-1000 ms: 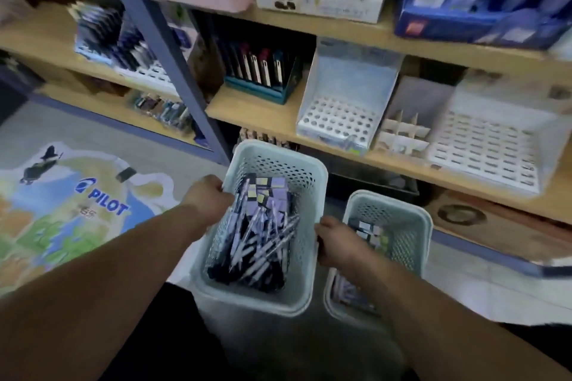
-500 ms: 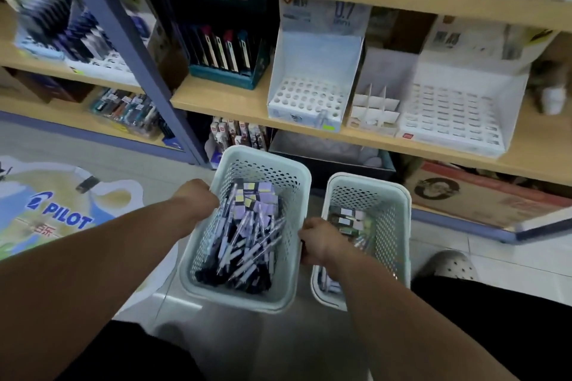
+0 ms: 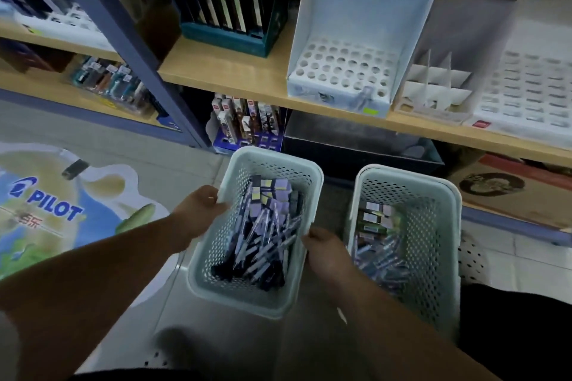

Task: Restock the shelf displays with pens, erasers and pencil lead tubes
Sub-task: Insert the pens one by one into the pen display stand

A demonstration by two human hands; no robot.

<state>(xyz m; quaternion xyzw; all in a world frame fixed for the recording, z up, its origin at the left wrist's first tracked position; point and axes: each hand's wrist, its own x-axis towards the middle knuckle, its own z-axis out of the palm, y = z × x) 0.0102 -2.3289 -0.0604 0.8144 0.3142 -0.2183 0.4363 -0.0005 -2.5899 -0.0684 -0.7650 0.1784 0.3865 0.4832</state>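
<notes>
Basket of pens (image 3: 244, 303) near, below shelf (image 3: 235, 74), gripped by left hand (image 3: 201, 210) on left rim, right hand (image 3: 325, 252) on right rim. Step, judged: positioning stock. Next: free one hand, slot pens (image 3: 266, 244) into empty holed display (image 3: 343, 71).

1. Wooden shelf (image 3: 247, 77), middle board: teal display box (image 3: 223, 37) of upright pens at left. A white display (image 3: 343, 71) with round holes stands beside it.
2. Same board, further right: cardboard divider tray (image 3: 433, 86), then white slotted display (image 3: 532, 93), close together.
3. Lower shelf (image 3: 46, 83), left bay: packaged pens (image 3: 111, 80).
4. Floor (image 3: 185, 161): PILOT sticker (image 3: 52, 210). Under the shelf: blue box of carded pens (image 3: 247, 124), dark bin (image 3: 356, 142), cardboard box (image 3: 510, 192).
5. Left basket (image 3: 216, 272) and right basket (image 3: 433, 257) low over the floor; contact unclear.
</notes>
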